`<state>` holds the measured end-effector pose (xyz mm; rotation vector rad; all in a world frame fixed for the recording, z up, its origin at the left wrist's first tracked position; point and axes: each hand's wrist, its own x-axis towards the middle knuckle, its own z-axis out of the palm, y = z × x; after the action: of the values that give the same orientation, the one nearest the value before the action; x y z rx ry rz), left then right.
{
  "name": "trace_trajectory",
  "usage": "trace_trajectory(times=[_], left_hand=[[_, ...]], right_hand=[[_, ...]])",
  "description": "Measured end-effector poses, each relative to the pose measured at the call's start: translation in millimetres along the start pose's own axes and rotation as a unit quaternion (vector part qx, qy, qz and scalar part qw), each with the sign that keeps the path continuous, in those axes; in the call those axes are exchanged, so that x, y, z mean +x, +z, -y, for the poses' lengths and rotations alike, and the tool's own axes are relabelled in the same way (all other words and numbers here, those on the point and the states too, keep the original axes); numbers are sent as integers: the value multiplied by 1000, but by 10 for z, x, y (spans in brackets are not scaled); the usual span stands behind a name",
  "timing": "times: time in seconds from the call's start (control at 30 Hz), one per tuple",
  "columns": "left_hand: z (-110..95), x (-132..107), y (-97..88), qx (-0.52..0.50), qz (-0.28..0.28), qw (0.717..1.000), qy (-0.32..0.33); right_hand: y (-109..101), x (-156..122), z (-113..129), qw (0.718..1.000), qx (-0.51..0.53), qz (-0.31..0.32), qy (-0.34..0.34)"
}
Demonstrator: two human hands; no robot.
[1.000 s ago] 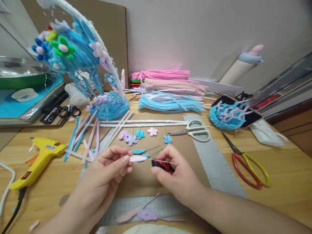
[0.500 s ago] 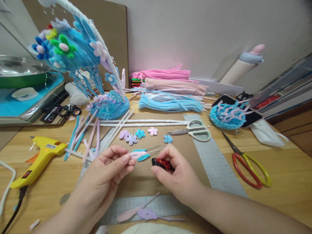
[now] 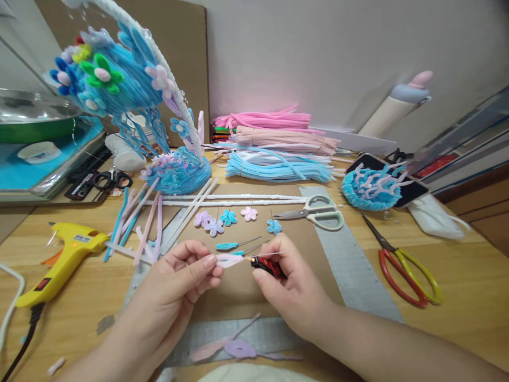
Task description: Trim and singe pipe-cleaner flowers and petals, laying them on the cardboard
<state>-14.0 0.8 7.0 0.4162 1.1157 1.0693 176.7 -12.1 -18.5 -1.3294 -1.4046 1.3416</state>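
Between thumb and fingers, my left hand [image 3: 193,276] pinches a pale pink pipe-cleaner petal [image 3: 229,260] with a thin wire tail pointing right. My right hand [image 3: 284,286] is closed round a black and red lighter [image 3: 268,266]; a small orange glow shows at its tip, close to the petal's wire end. Just behind the petal, a blue pipe-cleaner petal [image 3: 226,246] with a wire stem lies on the brown board, and a second blue one is partly hidden. Nearer me lie a pink petal [image 3: 212,348] and a purple petal [image 3: 240,349].
Several small pipe-cleaner flowers [image 3: 228,217] lie beyond my hands, beside pale-handled scissors [image 3: 324,212]. Red and yellow scissors [image 3: 401,270] rest at right, a yellow glue gun [image 3: 66,260] at left. Pipe-cleaner bundles [image 3: 278,167] and a blue flower-covered craft [image 3: 131,79] stand behind.
The petal in my left hand has tilted slightly and its wire now reaches past the lighter. The lighter has shifted slightly right, and a glow has appeared at its tip.
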Motion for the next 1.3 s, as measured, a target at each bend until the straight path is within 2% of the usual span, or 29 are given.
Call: trace_trajectory(times=[0.27, 0.4, 0.6, 0.87, 1.3], left_hand=[[-3, -14, 34, 5, -8, 1000, -8], [-27, -8, 34, 6, -9, 1000, 14], [-48, -29, 3, 57, -17, 991, 119], [22, -4, -28, 138, 8, 961, 239], [23, -6, -56, 151, 16, 959, 240]], right_hand=[[9, 38, 4, 999, 34, 10, 12], [14, 37, 30, 998, 62, 0, 8], [-26, 51, 7, 993, 105, -43, 6], [-59, 58, -81, 979, 177, -99, -31], [-44, 76, -105, 973, 199, -111, -30]])
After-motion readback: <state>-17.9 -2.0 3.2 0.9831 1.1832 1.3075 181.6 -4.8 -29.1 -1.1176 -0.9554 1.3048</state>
